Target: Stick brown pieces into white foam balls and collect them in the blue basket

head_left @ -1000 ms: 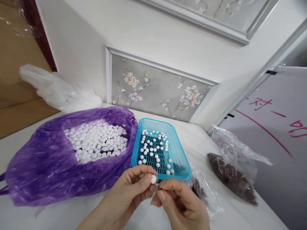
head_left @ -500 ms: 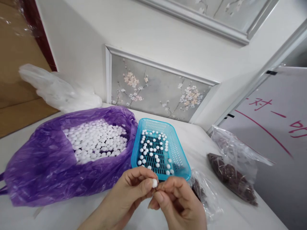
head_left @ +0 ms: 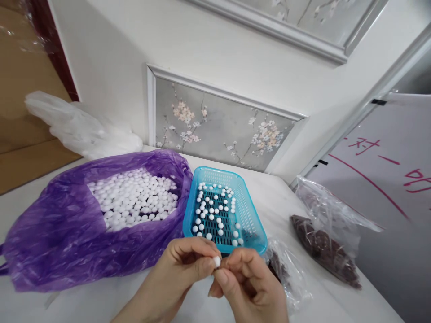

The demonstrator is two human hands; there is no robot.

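Note:
Between the thumb and forefinger of my left hand [head_left: 183, 271] is a small white ball [head_left: 217, 260]. My right hand [head_left: 251, 282] is closed in a pinch right beside the ball, its fingertips close to those of my left hand; whatever it pinches is too small to make out. Just beyond both hands stands a turquoise plastic basket [head_left: 249, 215] with slotted sides and bottom, and several white balls lie scattered in it. To the left, a purple plastic bag [head_left: 60, 233] lies spread wide at its mouth, with a heap of white balls [head_left: 134, 197] inside.
Clear plastic bags of dark brown material, one at the right [head_left: 326, 251] and one [head_left: 283, 269] partly behind my right hand, lie on the white table [head_left: 269, 193]. A translucent white bag [head_left: 84, 130] sits at the back left. Behind are a wall panel [head_left: 218, 121] and a whiteboard [head_left: 380, 215].
The white ball has turned slightly in my left fingers, and less of it shows. My hands stay in nearly the same place, and the view has shifted only slightly.

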